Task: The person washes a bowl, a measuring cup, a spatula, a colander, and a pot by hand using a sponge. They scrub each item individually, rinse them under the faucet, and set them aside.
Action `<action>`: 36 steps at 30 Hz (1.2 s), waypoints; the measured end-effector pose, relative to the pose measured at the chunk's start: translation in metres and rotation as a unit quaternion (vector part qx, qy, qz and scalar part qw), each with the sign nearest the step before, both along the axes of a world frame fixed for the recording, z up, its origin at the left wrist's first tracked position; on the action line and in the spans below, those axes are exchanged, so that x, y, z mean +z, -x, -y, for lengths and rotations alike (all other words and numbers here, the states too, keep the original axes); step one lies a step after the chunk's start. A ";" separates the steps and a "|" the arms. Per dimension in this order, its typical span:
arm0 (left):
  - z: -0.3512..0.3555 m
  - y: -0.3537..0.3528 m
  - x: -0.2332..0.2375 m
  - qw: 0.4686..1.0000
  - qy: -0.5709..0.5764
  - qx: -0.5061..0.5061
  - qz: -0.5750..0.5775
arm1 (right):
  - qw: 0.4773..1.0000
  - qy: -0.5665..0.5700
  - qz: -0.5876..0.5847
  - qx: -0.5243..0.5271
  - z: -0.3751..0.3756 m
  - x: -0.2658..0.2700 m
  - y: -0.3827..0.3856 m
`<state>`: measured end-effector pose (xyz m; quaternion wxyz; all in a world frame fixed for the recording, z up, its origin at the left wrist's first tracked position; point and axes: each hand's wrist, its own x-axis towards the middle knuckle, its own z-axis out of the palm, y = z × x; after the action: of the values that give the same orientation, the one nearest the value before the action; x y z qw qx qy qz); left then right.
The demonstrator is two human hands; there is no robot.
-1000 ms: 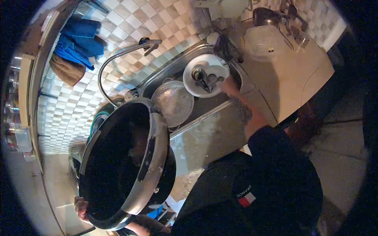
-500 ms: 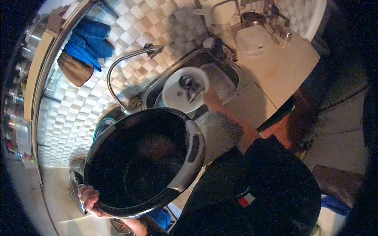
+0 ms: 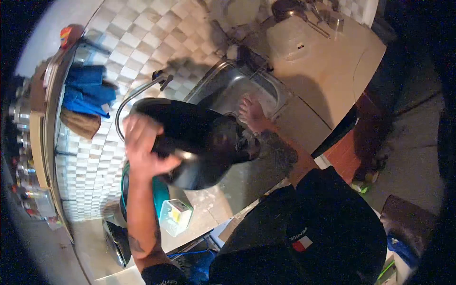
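Observation:
The large black basin is tilted over the left part of the metal sink, its shiny dark surface towards me. Spread fingers of my left hand, smeared by motion, lie against or just over the basin's left side; contact is hard to tell. My right hand is over the sink, right of the basin, fingers apart and nothing visible in it. A curved faucet stands behind the basin. The white bowl is not visible.
Blue cloths and a brown cloth hang at the left. Near the basin are a teal tub and a clear container. A transparent box and a pan sit on the right counter.
The basin has moved up over the sink and tipped, so its open inside no longer faces me. My left hand has shifted from its lower rim to its left side. The white bowl has gone from sight.

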<state>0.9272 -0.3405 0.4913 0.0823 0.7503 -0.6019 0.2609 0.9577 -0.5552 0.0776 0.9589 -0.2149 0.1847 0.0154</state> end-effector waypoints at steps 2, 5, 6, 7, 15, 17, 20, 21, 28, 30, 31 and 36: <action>0.052 -0.030 -0.008 0.998 -0.051 -0.034 -0.024 | 0.996 0.082 -0.004 -0.024 0.001 -0.009 -0.009; 0.115 -0.061 -0.019 0.984 -0.158 -0.038 -0.069 | 0.989 0.136 0.029 -0.044 -0.002 -0.010 -0.016; 0.131 -0.068 -0.020 0.978 -0.193 -0.035 -0.074 | 0.987 0.147 0.043 -0.044 -0.003 -0.007 -0.014; 0.146 -0.074 -0.020 0.973 -0.214 -0.042 -0.076 | 0.984 0.160 0.061 -0.040 -0.006 -0.005 -0.014; 0.174 -0.071 0.011 0.959 -0.267 -0.032 -0.089 | 0.878 0.328 0.338 0.080 -0.002 0.013 0.004; 0.144 -0.056 0.020 0.973 -0.213 -0.014 -0.088 | 0.814 0.358 0.445 0.105 0.016 0.019 0.016; 0.061 -0.018 0.024 0.983 -0.128 0.063 -0.118 | 0.796 0.411 0.444 0.025 0.046 0.016 0.039; 0.025 -0.002 0.015 0.978 -0.114 0.104 -0.137 | 0.783 0.479 0.396 0.020 0.056 -0.003 0.029; -0.193 0.126 -0.111 0.905 0.063 0.378 -0.185 | 0.714 0.614 0.329 -0.070 0.074 0.079 0.042; -0.282 0.154 -0.147 0.769 0.068 0.554 -0.310 | 0.805 0.542 0.238 -0.032 0.058 0.116 0.042; -0.376 0.157 -0.210 0.824 -0.124 0.496 -0.245 | 0.846 0.496 0.196 -0.009 0.046 0.136 0.042; -0.390 0.146 -0.292 0.600 -0.001 0.673 -0.432 | 0.909 0.405 0.099 0.023 0.003 0.200 0.053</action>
<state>0.7810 0.0491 0.1988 0.1333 0.9681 0.1797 -0.1130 0.9046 -0.5579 0.2777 0.8021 -0.5895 0.0746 -0.0596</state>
